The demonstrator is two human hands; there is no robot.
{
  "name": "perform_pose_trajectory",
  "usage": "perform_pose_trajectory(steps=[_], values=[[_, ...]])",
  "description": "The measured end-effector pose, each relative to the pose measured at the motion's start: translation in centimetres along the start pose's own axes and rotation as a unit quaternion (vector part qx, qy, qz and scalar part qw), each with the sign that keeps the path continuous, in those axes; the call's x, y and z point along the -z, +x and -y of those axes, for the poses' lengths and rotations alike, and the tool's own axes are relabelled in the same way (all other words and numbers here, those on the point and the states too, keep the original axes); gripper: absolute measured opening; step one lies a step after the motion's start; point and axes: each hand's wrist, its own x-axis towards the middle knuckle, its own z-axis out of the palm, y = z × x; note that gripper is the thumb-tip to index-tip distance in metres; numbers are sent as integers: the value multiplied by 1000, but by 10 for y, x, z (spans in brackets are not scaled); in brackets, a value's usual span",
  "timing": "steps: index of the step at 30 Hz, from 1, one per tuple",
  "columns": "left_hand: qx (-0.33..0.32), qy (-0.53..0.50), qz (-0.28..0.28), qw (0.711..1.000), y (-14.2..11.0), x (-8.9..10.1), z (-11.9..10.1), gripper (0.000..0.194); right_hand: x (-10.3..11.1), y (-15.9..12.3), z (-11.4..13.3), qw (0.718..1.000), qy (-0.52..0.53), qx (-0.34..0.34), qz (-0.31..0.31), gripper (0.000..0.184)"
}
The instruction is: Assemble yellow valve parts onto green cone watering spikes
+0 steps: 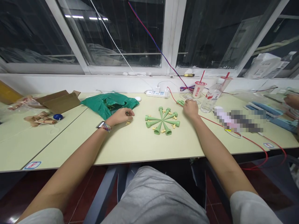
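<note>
Several green plastic cone-shaped spikes point(155, 118) lie in a ring on the table, narrow tips together and wide ends outward. Small yellow valve-like pieces point(173, 126) lie between them. To the left of this ring, my left hand point(121, 116) hovers low with bent fingers and a gap between thumb and forefinger. Just under its fingertips is a yellow piece point(128, 123), which looks apart from them. Behind the ring on the right, my right hand point(191, 108) has its fingers closed at another green spike point(180, 102); the fingers partly hide it.
A crumpled green plastic bag point(105, 103) lies beside my left hand. Past it are a cardboard piece point(59, 101) and wooden toys point(39, 119). A power strip point(157, 93), cup point(199, 90), water bottle point(210, 96) and red cable point(212, 122) surround the right side. Another person's hand point(291, 101) shows far right.
</note>
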Motion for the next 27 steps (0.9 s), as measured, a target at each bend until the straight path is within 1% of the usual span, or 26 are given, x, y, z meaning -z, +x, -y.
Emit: perform_pose_trajectory(steps=[4, 8, 13, 18, 23, 27], values=[[-11, -24, 7, 1000, -1, -3, 2, 23, -4, 2, -10, 998, -51, -6, 40, 39], [-32, -65, 3, 997, 1, -9, 4, 22, -9, 4, -16, 997, -68, -8, 43, 37], [-45, -99, -15, 994, 6, -17, 9, 26, -16, 11, -28, 997, -34, -57, 42, 34], [-48, -99, -18, 994, 7, -20, 7, 27, -23, 18, -36, 994, 7, -99, 34, 35], [-40, -118, -20, 992, 7, -19, 4, 26, -23, 18, -31, 993, 56, -105, 21, 37], [-28, -120, -45, 991, 7, -17, 2, 25, -15, 16, -19, 991, 99, -86, 14, 38]])
